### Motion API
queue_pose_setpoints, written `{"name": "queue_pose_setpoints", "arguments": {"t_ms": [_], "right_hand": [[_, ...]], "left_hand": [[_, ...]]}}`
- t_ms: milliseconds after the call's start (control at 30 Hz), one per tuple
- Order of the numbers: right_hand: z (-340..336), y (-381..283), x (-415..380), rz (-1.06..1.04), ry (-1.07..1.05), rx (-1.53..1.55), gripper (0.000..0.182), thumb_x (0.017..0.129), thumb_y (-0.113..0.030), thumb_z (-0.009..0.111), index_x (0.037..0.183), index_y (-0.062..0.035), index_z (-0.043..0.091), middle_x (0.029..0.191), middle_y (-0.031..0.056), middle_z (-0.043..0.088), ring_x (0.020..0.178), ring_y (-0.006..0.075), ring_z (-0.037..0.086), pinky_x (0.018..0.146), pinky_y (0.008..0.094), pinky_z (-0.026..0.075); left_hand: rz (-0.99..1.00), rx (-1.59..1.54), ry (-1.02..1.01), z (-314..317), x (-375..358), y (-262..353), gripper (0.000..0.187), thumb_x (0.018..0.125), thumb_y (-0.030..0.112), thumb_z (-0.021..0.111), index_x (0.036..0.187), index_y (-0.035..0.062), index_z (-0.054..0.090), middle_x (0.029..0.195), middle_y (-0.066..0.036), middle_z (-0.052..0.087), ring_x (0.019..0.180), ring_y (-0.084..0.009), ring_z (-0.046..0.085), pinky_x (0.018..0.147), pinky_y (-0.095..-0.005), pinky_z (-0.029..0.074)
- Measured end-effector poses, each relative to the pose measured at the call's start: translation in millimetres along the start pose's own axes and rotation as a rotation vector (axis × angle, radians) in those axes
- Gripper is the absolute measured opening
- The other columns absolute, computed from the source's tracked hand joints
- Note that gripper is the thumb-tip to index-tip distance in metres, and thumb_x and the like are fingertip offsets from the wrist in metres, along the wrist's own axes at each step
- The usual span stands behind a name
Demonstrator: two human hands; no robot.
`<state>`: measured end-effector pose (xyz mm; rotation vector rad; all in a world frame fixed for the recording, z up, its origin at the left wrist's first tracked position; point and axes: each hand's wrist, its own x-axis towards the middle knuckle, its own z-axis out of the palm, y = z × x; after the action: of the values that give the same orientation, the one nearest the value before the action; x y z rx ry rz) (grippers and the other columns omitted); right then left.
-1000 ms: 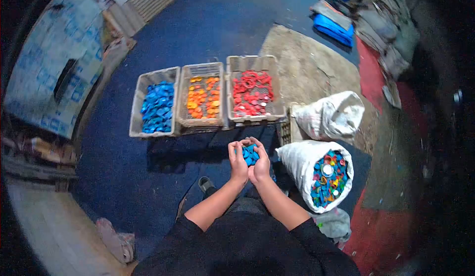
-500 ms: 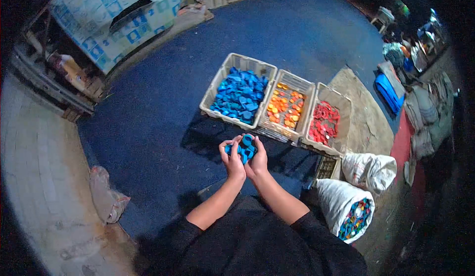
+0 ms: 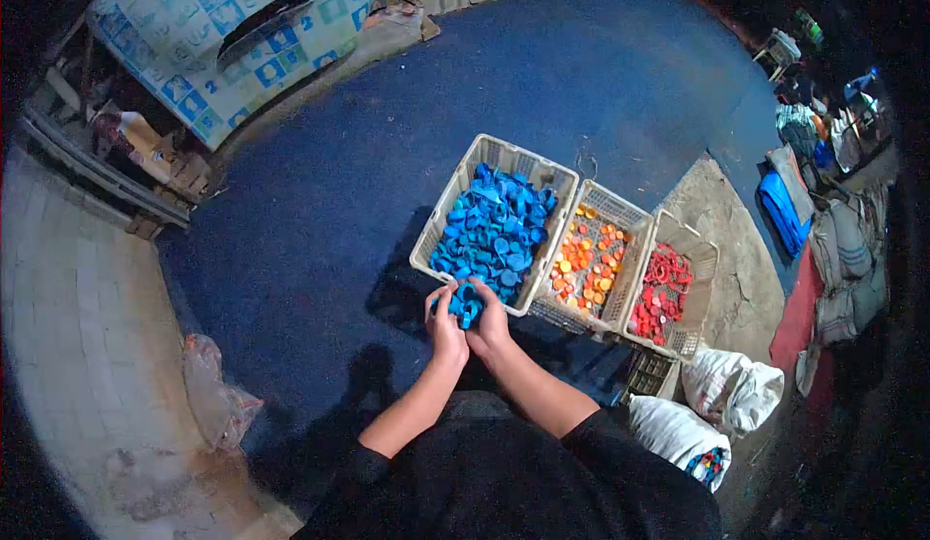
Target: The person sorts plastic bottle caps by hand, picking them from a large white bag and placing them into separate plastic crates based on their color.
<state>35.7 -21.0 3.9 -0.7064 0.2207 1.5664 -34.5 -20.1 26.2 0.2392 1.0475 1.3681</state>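
Since the earlier pictures the cupped hands have travelled from above the dark floor in front of the crates to the near edge of the blue-filled crate, and the view has swung so that the row of crates now runs slantwise through the middle of the frame. The handful of blue caps (image 3: 466, 305) sits just below the centre of the frame, heaped between the two palms and touching the near rim of the crate of blue caps (image 3: 438, 220). The left hand (image 3: 446, 327) curls around the heap from the left, and the right hand (image 3: 489, 325) closes on it from the right; the two hands press together at the heels, fingers wrapped up around the caps, so both are clamped on the same load. The crate behind them is full of loose blue caps (image 3: 496, 234). Just beside it to the right stands a crate of orange caps (image 3: 591, 264), and further right a crate of red caps (image 3: 663, 288), the three touching side by side on the blue carpet (image 3: 320, 201). At the lower right a white sack (image 3: 678, 433) shows mixed coloured caps in its mouth, with a second white sack (image 3: 731, 385) just above it. At the upper left a patterned blue-and-white box (image 3: 232, 27) lies beside the carpet, and a crumpled plastic bag (image 3: 218, 395) lies at the lower left on the pale floor.
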Motion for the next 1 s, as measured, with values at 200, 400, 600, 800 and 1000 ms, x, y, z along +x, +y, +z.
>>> {"name": "queue_pose_setpoints", "arguments": {"t_ms": [200, 400, 600, 800, 1000], "right_hand": [[68, -70, 46, -0.004, 0.065, -0.069, 0.028, 0.099, -0.028, 0.055, 0.116, -0.0072, 0.062, 0.109, 0.0083, 0.068, 0.098, 0.0223, 0.065, 0.090, 0.0377, 0.052], [32, -87, 66, -0.046, 0.244, -0.295, 0.054, 0.097, -0.041, 0.055, 0.136, -0.0037, 0.049, 0.133, 0.0102, 0.056, 0.121, 0.0241, 0.053, 0.105, 0.0397, 0.039], [-150, -109, 38, -0.292, 0.349, -0.903, 0.049, 0.098, -0.034, 0.057, 0.133, -0.0002, 0.057, 0.122, 0.0090, 0.062, 0.113, 0.0216, 0.057, 0.101, 0.0345, 0.042], [-326, -43, -137, -0.251, 0.861, -1.208, 0.033, 0.090, -0.025, 0.068, 0.112, 0.0001, 0.071, 0.090, 0.0073, 0.069, 0.082, 0.0157, 0.064, 0.076, 0.0310, 0.051], [-386, 156, -318, 0.241, 1.167, -1.254, 0.042, 0.090, -0.038, 0.063, 0.108, -0.0018, 0.072, 0.102, 0.0211, 0.072, 0.097, 0.0340, 0.069, 0.086, 0.0422, 0.052]], "left_hand": [[-0.278, -0.118, -0.066, 75, 70, 8, 0.038, 0.099, 0.036, 0.054, 0.123, 0.0070, 0.056, 0.120, -0.008, 0.060, 0.116, -0.0241, 0.057, 0.105, -0.0406, 0.042], [-0.529, 0.051, -0.033, 32, 109, -9, 0.090, 0.090, 0.071, 0.044, 0.159, 0.0192, 0.019, 0.168, -0.010, 0.007, 0.154, -0.0269, 0.004, 0.117, -0.0613, -0.006], [-0.547, 0.469, -0.166, -99, 139, 32, 0.077, 0.097, 0.061, 0.041, 0.157, 0.0134, 0.028, 0.167, -0.013, 0.011, 0.155, -0.0262, 0.000, 0.120, -0.0546, 0.001], [-0.518, 1.231, -0.178, -224, 148, 70, 0.054, 0.095, 0.041, 0.059, 0.134, 0.0031, 0.059, 0.140, -0.016, 0.057, 0.133, -0.0270, 0.050, 0.113, -0.0386, 0.033], [-0.527, 1.899, -0.501, -318, 157, 85, 0.042, 0.094, 0.038, 0.061, 0.109, 0.0008, 0.073, 0.112, -0.017, 0.072, 0.112, -0.0255, 0.065, 0.098, -0.0335, 0.047]]}}
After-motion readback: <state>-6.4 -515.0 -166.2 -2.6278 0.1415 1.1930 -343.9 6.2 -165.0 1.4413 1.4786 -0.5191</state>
